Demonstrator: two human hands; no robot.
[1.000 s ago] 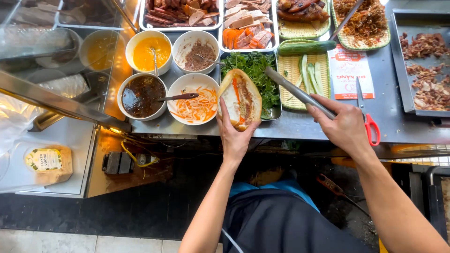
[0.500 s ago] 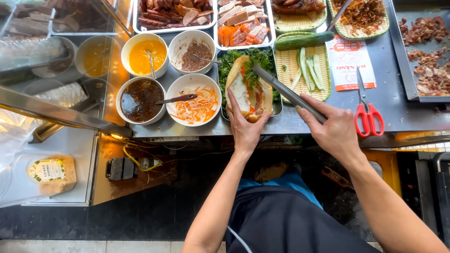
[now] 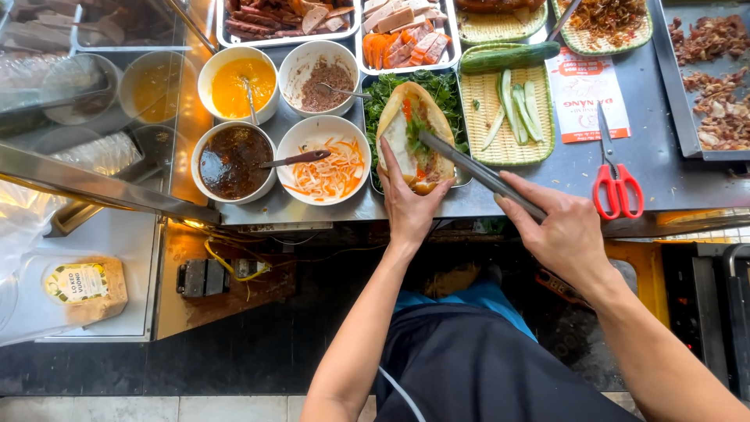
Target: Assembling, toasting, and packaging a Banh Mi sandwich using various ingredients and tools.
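Holding a split roll [image 3: 414, 141] open in the left hand [image 3: 410, 205], fingers curled round its underside, so that grip is closed on the bread. The right hand [image 3: 564, 233] is clamped on metal tongs [image 3: 480, 173], whose tips are down inside the roll among the filling. The roll sits above the bench [image 3: 562, 168] edge, right over the tray of greens [image 3: 437, 87].

Progress-wise, I'd say it's well along: there's already pale spread or meat, some green herbs and a bit of red and orange in there. Looks like the tongs are pushing in or arranging greens. Whether sauce or more pickle is left to go in, can't tell. It isn't closed or wrapped yet.

Containers, going outward from the left grip:
- just left: white bowl of shredded carrot pickle [image 3: 326, 168] with a spoon in it
- further left: bowl of dark sauce [image 3: 232, 162]
- beyond those: bowl of brown paste [image 3: 324, 74] and bowl of yellow sauce [image 3: 237, 82], each with a spoon
- past the roll, to the right: woven tray with cucumber strips [image 3: 512, 105] and a whole cucumber
- far end: trays of sliced meats [image 3: 402, 35]

Red scissors [image 3: 617, 187] lie on the bench just right of the tongs hand.
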